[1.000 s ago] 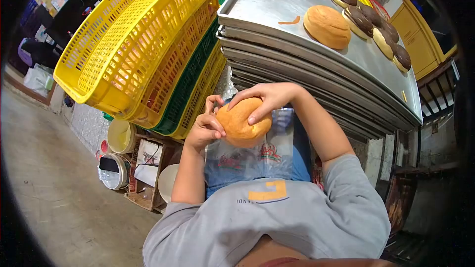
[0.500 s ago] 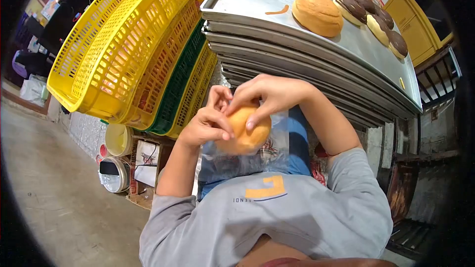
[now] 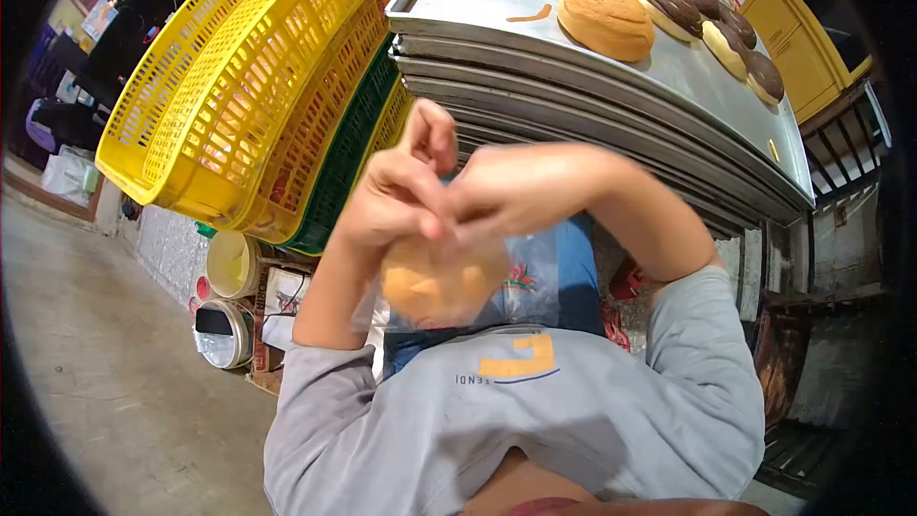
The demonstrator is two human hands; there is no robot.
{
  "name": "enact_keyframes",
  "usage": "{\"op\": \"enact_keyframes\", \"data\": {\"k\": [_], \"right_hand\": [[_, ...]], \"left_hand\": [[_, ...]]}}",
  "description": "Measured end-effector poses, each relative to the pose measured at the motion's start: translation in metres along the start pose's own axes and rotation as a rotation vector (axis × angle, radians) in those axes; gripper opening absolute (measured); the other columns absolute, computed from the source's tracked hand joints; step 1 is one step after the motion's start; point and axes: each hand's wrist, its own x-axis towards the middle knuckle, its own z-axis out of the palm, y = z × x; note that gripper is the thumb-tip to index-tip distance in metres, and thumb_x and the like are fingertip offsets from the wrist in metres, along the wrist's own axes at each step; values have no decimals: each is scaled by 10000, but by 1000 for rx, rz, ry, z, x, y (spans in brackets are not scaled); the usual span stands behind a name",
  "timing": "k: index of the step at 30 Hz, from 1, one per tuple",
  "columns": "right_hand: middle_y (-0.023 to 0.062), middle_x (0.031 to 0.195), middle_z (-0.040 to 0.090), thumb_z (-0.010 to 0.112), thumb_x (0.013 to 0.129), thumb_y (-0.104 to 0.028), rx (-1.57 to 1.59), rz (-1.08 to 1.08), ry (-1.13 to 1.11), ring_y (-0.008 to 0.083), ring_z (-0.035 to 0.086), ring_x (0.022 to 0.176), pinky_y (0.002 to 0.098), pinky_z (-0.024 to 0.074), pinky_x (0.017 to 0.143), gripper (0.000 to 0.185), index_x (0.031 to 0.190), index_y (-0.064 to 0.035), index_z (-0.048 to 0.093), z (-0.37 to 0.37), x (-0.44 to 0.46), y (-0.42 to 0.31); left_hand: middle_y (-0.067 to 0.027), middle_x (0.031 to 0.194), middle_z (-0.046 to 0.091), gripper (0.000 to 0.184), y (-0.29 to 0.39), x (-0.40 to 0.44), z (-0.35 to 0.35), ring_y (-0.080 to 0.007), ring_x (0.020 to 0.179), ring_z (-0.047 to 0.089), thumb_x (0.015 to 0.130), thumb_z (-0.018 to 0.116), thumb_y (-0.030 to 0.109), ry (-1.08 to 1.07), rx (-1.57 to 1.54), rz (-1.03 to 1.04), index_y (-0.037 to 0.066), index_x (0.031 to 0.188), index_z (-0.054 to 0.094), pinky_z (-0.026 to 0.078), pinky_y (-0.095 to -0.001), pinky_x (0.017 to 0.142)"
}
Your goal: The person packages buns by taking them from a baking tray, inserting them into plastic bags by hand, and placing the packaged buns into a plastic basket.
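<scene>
Looking down at 2 bare hands, left hand point(image 3: 396, 193) and right hand point(image 3: 516, 193), meeting above the blue pants point(image 3: 576, 272). Got the golden bun point(image 3: 439, 285) right below both, in front of the gray shirt point(image 3: 382, 420). Seeing clear plastic point(image 3: 533, 301) around the bun, plus a red and green print just to the right. Can't link bun and print to 1 bag for sure, way too smeared.

On the left, seeing curled fingers point(image 3: 411, 175) with tips bunched close against the other hand. Can't tell about an actual pinch on the plastic. On the right, seeing fingers angled into the same spot, too blurred to call apart or together.

Further forward, spotting a metal tray point(image 3: 482, 0) on top of a tall stack of trays point(image 3: 573, 100), carrying 1 plain bun point(image 3: 605, 21), a bunch of chocolate-topped buns point(image 3: 671, 10) and a thin brown streak point(image 3: 530, 14). Off left, also seeing a yellow crate point(image 3: 220, 134) stacked above a green crate point(image 3: 330, 177), plus 2 buckets point(image 3: 229, 263) lower down.
</scene>
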Motion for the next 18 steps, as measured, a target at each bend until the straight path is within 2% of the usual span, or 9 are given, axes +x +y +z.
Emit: {"op": "enact_keyframes", "data": {"k": [1,4,6,7,9,12,15,16,18], "right_hand": [[179,829,612,505,880,-327,46,-31,79,278,589,770,347,460,692,325,932,-26,614,-9,-7,2],[184,892,626,519,878,-372,145,-185,107,278,603,772,357,463,683,436,1081,13,558,-23,-10,-1],[226,1088,577,509,876,-400,-19,130,-452,257,576,982,331,440,833,560,1250,13,448,-28,6,-14],[226,1088,577,509,876,-400,-18,129,-453,257,576,982,331,440,833,560,1250,13,448,-17,12,-7],[192,1131,566,425,889,-506,158,-455,-210,225,536,1036,292,390,903,597,1240,-26,477,11,24,6],[152,1169,556,390,919,-460,255,-346,-245,187,508,1082,274,364,932,533,1216,-33,507,1,24,7],[156,1118,584,344,943,-421,211,-113,-225,221,556,1014,308,406,883,485,1207,-54,521,-22,11,-7],[169,1094,589,341,941,-425,109,-50,-169,253,562,992,322,417,866,487,1201,-57,526,-27,7,-8],[197,1046,593,341,930,-453,27,64,-100,319,562,953,349,434,841,501,1183,-69,542,-33,3,-12]], "left_hand": [[-22,946,267,286,2,1,-6,-175,780,307,644,762,384,3,-45,46,136,580,634,234,-265,647],[-26,909,287,314,0,3,-13,-160,811,315,598,768,404,10,-36,131,115,614,648,259,-263,666],[-22,899,280,291,-9,8,-2,-158,785,306,632,758,376,47,-67,95,108,630,643,260,-257,665],[-20,898,279,268,-16,9,2,-157,783,306,652,750,355,36,-132,81,107,647,647,265,-253,668],[-19,895,282,274,-19,14,5,-159,793,308,659,743,362,-46,-198,89,105,649,647,268,-251,671],[-28,933,321,301,-7,16,1,-158,835,335,660,732,388,63,-20,197,103,632,640,281,-246,693],[-84,1201,371,731,17,1,-24,-199,1090,401,613,718,540,362,335,18,74,1145,533,326,-324,928],[-103,1329,316,1002,25,-12,-20,-227,1179,395,615,696,574,329,107,-179,42,1347,266,278,-380,1010],[-97,1354,320,1056,8,-36,-20,-202,1207,383,602,772,420,173,-105,-306,29,1381,175,286,-351,1013]]}}
